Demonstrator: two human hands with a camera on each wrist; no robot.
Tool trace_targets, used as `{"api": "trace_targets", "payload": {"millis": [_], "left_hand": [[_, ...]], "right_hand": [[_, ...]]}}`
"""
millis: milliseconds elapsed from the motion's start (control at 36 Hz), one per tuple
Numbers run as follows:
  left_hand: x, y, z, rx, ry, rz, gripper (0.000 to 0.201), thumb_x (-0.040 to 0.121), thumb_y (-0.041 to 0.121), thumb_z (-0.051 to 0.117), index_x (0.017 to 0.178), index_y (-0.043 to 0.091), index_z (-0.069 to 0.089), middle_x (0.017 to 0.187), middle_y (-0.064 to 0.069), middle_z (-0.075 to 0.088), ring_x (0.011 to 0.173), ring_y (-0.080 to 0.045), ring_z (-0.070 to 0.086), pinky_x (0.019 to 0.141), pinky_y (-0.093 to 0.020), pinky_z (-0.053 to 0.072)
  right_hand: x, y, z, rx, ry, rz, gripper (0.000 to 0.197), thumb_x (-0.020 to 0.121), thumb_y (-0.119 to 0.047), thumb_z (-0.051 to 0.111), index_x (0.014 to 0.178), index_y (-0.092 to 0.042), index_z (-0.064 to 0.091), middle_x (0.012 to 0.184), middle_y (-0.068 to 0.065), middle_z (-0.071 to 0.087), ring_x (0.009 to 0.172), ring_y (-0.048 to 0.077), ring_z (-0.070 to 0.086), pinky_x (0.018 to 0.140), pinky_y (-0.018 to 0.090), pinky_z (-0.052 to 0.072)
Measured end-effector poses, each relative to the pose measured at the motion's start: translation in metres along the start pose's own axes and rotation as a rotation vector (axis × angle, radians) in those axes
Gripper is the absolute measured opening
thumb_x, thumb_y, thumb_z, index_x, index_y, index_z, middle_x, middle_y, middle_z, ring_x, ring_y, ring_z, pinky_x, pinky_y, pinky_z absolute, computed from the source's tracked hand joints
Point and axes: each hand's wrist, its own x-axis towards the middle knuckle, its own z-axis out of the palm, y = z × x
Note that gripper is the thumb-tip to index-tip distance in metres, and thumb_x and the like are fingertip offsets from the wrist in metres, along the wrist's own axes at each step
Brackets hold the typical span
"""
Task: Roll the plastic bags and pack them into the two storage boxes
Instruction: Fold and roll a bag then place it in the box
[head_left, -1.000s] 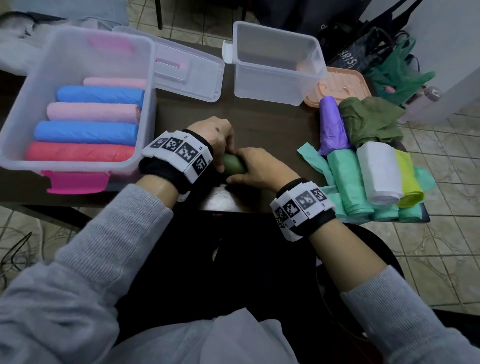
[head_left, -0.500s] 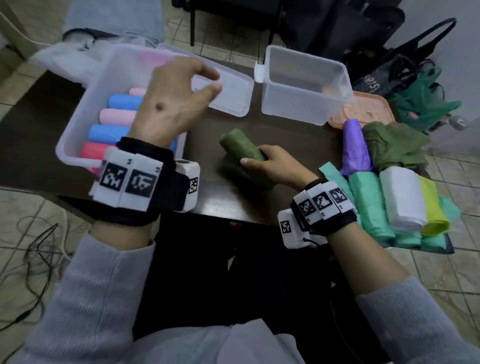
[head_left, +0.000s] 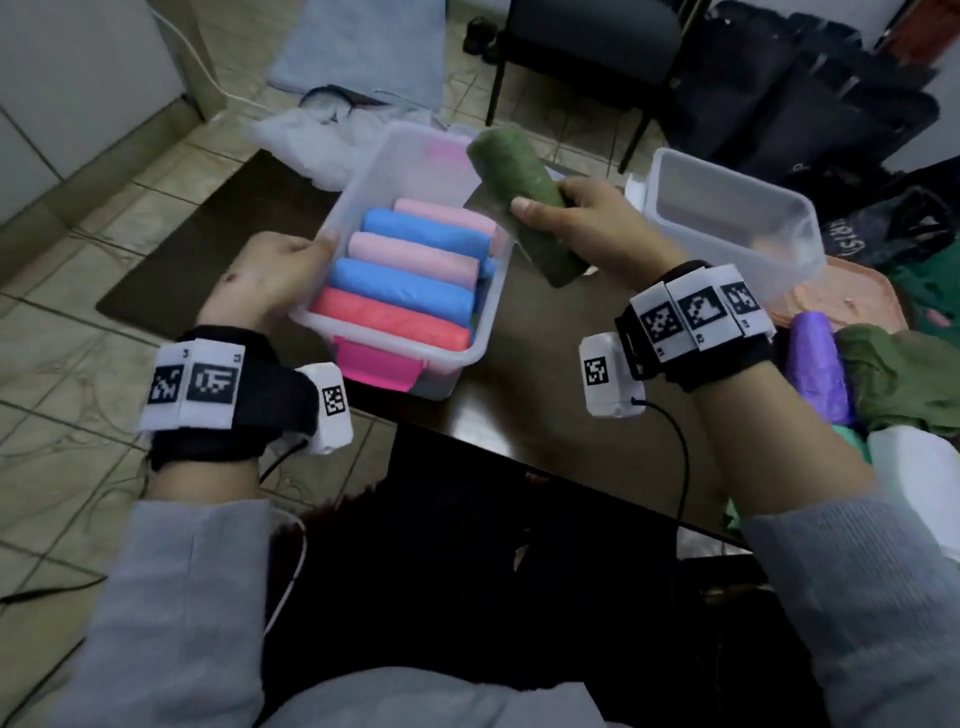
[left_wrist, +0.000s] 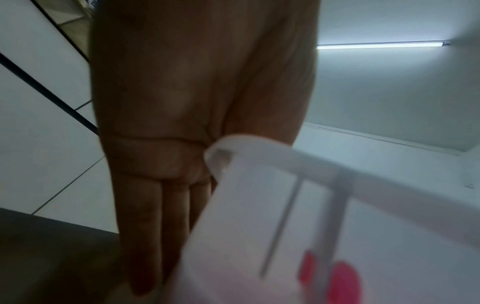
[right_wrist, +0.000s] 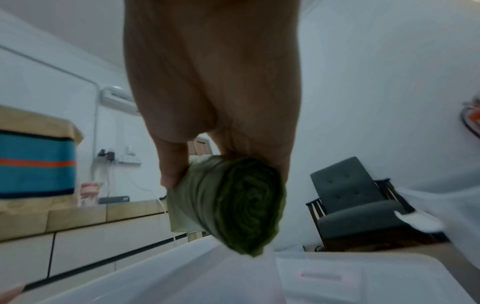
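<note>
Holding things steady up front, the left hand (head_left: 270, 275) has its thumb hooked over the near-left rim of the first storage box (head_left: 332, 249), and the left wrist view shows the fingers (left_wrist: 153, 226) laid flat and straight down the box's outer wall, so it's bracing the box more than grabbing it. Inside are five finished rolls (head_left: 410, 280) lying side by side: red nearest, then blue, pink, blue, pink. Looks like room for one more at the far end, I'd guess.

Right hand (head_left: 597, 228) is up above the box's right edge, fingers and thumb curled round the lower half of the dark green roll (head_left: 519, 197), which tilts with its far end over the box. The right wrist view shows the spiral end of the green roll (right_wrist: 241, 203), still tightly wound.

So roughly: one box mostly filled, and the second storage box (head_left: 727, 218) further back right looks empty. Off to the right there's a purple roll (head_left: 815, 374) and a crumpled green bag (head_left: 904, 374) waiting, plus more pale ones at the edge.
</note>
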Motion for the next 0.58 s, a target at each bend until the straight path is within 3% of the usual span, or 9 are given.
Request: {"api": "trace_targets", "payload": {"millis": [56,139,222,333,389,472,583], "left_hand": [[0.000,0.001,-0.001,-0.032,0.004,0.020,0.040,0.096,0.042,0.045,0.099,0.009,0.068,0.092,-0.010,0.059,0.084,-0.019,0.054,0.076,-0.028,0.039],[-0.001,0.001,0.000,-0.003,0.023,0.042,0.040,0.098,0.040,0.041,0.078,0.010,0.059,0.087,-0.018,0.056,0.084,-0.029,0.054,0.073,-0.032,0.037],[-0.005,-0.001,0.007,0.053,0.063,0.039,0.042,0.100,0.037,0.033,0.087,0.008,0.060,0.090,-0.014,0.053,0.090,-0.032,0.051,0.073,-0.033,0.033],[-0.008,-0.005,0.014,0.014,0.116,0.067,0.047,0.098,0.040,0.038,0.085,0.000,0.059,0.069,-0.006,0.048,0.069,-0.024,0.044,0.057,-0.036,0.029],[-0.007,-0.007,0.014,0.001,0.131,0.092,0.046,0.095,0.040,0.045,0.088,-0.002,0.062,0.070,-0.006,0.048,0.067,-0.021,0.043,0.052,-0.029,0.031],[-0.007,-0.008,0.016,0.010,0.177,0.114,0.037,0.095,0.034,0.047,0.091,0.004,0.066,0.076,-0.008,0.055,0.071,-0.022,0.047,0.057,-0.031,0.034],[-0.009,-0.011,0.017,0.005,0.212,0.153,0.034,0.095,0.034,0.045,0.083,0.009,0.064,0.060,0.000,0.048,0.070,-0.025,0.049,0.058,-0.030,0.029]], "right_hand": [[0.011,-0.012,0.003,-0.091,0.031,-0.056,0.034,0.088,-0.037,0.062,0.104,-0.007,0.062,0.082,0.000,0.059,0.068,0.010,0.056,0.057,0.016,0.043],[0.028,-0.026,0.010,-0.244,0.092,-0.125,0.040,0.086,-0.041,0.062,0.110,-0.008,0.059,0.091,0.001,0.058,0.083,0.017,0.055,0.062,0.026,0.040],[0.042,-0.035,0.018,-0.396,0.110,-0.155,0.044,0.087,-0.041,0.061,0.116,-0.009,0.055,0.103,0.004,0.058,0.091,0.018,0.053,0.064,0.024,0.033],[0.058,-0.039,0.030,-0.544,0.108,-0.191,0.048,0.086,-0.038,0.062,0.119,-0.005,0.052,0.118,0.013,0.058,0.107,0.027,0.053,0.075,0.027,0.034],[0.064,-0.039,0.035,-0.603,0.108,-0.191,0.048,0.086,-0.037,0.063,0.118,-0.004,0.052,0.119,0.015,0.056,0.108,0.029,0.053,0.076,0.029,0.035],[0.069,-0.038,0.042,-0.696,0.105,-0.205,0.051,0.087,-0.037,0.062,0.122,-0.002,0.050,0.124,0.017,0.053,0.113,0.031,0.049,0.086,0.035,0.038],[0.074,-0.036,0.049,-0.744,0.116,-0.221,0.052,0.087,-0.036,0.062,0.126,-0.004,0.047,0.127,0.017,0.049,0.116,0.031,0.046,0.092,0.037,0.038]]}}
